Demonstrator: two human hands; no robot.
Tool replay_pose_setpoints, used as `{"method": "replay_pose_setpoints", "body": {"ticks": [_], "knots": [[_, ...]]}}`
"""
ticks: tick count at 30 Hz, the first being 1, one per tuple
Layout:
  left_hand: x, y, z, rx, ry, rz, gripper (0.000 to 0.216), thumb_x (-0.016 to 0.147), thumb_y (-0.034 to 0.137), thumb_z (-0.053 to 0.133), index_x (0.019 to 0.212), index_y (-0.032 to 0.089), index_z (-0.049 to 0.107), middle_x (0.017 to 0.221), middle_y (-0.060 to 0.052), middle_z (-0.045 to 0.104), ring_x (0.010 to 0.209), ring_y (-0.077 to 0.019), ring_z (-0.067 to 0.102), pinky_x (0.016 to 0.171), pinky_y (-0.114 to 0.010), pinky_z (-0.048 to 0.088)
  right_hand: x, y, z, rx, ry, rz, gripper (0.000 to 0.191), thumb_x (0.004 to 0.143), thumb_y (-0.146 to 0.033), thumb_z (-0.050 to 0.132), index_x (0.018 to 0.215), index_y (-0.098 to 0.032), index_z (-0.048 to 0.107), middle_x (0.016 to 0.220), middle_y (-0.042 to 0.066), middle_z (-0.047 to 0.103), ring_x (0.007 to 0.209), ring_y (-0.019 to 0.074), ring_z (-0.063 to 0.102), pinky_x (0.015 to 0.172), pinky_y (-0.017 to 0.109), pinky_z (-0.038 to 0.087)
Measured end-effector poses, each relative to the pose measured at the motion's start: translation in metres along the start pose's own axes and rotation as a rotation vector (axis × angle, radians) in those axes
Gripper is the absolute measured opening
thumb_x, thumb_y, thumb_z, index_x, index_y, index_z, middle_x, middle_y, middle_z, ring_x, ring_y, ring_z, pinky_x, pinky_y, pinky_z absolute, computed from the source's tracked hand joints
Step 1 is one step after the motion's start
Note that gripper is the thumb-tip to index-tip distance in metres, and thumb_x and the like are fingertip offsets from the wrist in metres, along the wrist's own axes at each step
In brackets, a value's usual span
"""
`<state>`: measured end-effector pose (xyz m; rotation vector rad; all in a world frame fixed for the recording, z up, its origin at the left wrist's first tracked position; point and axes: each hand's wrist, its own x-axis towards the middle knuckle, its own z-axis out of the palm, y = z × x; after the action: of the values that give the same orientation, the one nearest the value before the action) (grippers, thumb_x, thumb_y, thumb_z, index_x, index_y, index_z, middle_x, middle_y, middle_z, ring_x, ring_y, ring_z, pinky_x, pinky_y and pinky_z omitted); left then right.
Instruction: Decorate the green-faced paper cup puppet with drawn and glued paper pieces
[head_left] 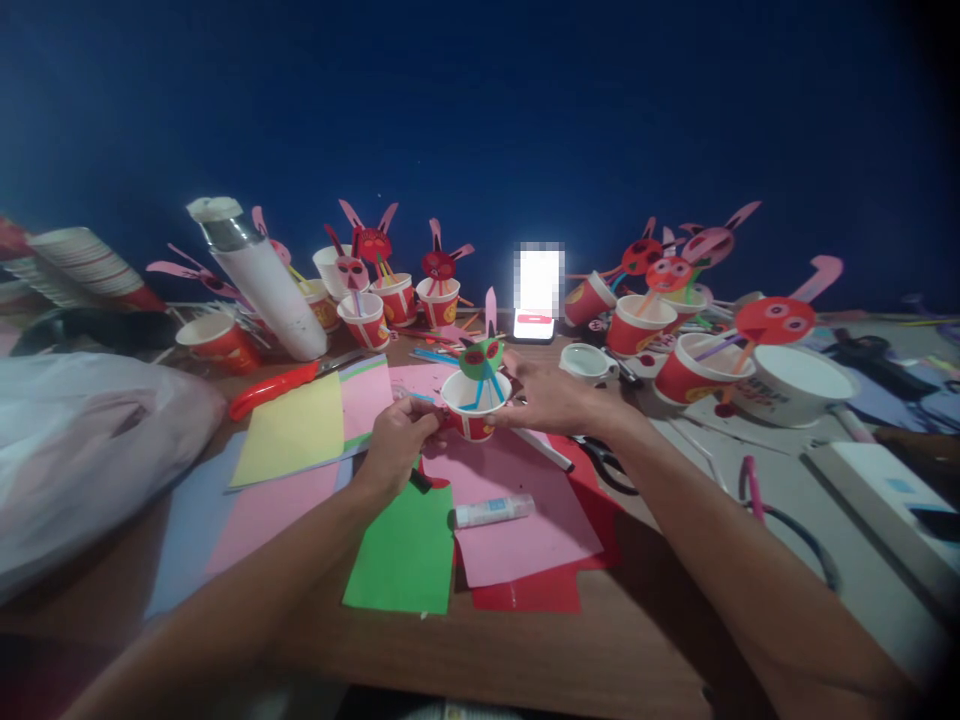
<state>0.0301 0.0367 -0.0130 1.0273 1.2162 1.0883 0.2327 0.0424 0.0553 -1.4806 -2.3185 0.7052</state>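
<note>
While I look down through the head view, the wooden table (480, 655) stretches before me, its near edge closest. Toward its left edge bulges a pale plastic bag (97, 450). Pink paper (525, 560) overlaps red paper (532, 597) around the middle, and a green sheet (401, 560) reaches toward the near edge. Near the far left corner a white flask (266, 285) slants in my view. My right hand (555, 395) grasps a paper cup (469, 425) by its right side. My left hand (401, 440) has its fingers bent and drawn together by the cup's left side; I cannot tell whether they pinch anything. Red cups with eared faces (394, 300) line the far edge on both sides of a lit phone (534, 326). The held cup sits between my hands, over the far part of the pink paper. Black-handled scissors (611, 465) lie by my right forearm. A glue stick (495, 510) lies on the pink paper, closer to the near edge than the cup. Smallest, a green face (480, 358) on blue straws stands in the cup.
</note>
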Motion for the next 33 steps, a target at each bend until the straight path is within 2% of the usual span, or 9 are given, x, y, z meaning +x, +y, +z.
{"method": "replay_pose_setpoints", "body": {"ticks": [9, 16, 24, 30, 33], "knots": [[-0.0015, 0.0020, 0.0027, -0.021, -0.011, 0.005, 0.020, 0.063, 0.020, 0.065, 0.073, 0.016, 0.048, 0.048, 0.006, 0.055, 0.039, -0.0083, 0.053, 0.037, -0.018, 0.042, 0.0002, 0.0032, 0.0005, 0.004, 0.011, -0.026, 0.045, 0.068, -0.048, 0.061, 0.100, -0.022, 0.044, 0.070, -0.001, 0.057, 0.059, 0.0159, 0.053, 0.051, 0.025, 0.033], [-0.0010, 0.0006, 0.0016, -0.036, -0.027, 0.018, 0.028, 0.063, 0.022, 0.067, 0.083, 0.017, 0.048, 0.055, 0.006, 0.057, 0.038, -0.0082, 0.052, 0.036, -0.019, 0.043, 0.0009, 0.0027, 0.0001, 0.005, 0.013, -0.024, 0.047, 0.067, -0.047, 0.062, 0.102, -0.021, 0.045, 0.071, -0.001, 0.058, 0.060, 0.0163, 0.054, 0.051, 0.025, 0.034], [-0.0019, 0.0006, 0.0014, -0.011, -0.055, 0.018, 0.018, 0.065, 0.021, 0.063, 0.078, 0.016, 0.051, 0.047, 0.004, 0.057, 0.036, -0.0099, 0.052, 0.035, -0.018, 0.039, 0.0032, 0.0052, -0.0002, 0.031, -0.015, -0.021, 0.047, 0.068, -0.044, 0.063, 0.104, -0.021, 0.045, 0.082, 0.002, 0.062, 0.069, 0.0193, 0.058, 0.057, 0.027, 0.038], [-0.0037, 0.0026, 0.0019, -0.010, -0.062, 0.009, 0.019, 0.066, 0.025, 0.063, 0.078, 0.016, 0.051, 0.047, 0.005, 0.057, 0.036, -0.0097, 0.052, 0.035, -0.019, 0.040, 0.0024, 0.0034, -0.0007, 0.010, -0.001, 0.004, 0.046, 0.066, -0.044, 0.064, 0.102, -0.021, 0.047, 0.075, 0.001, 0.061, 0.063, 0.0182, 0.057, 0.052, 0.026, 0.036], [-0.0018, -0.0002, 0.0013, 0.009, -0.068, 0.008, 0.020, 0.067, 0.026, 0.063, 0.079, 0.015, 0.052, 0.047, 0.004, 0.057, 0.036, -0.0099, 0.053, 0.035, -0.019, 0.039, 0.0018, 0.0037, -0.0001, 0.009, 0.002, 0.002, 0.048, 0.066, -0.044, 0.064, 0.104, -0.021, 0.047, 0.079, 0.002, 0.063, 0.066, 0.0188, 0.058, 0.055, 0.027, 0.038]]}}
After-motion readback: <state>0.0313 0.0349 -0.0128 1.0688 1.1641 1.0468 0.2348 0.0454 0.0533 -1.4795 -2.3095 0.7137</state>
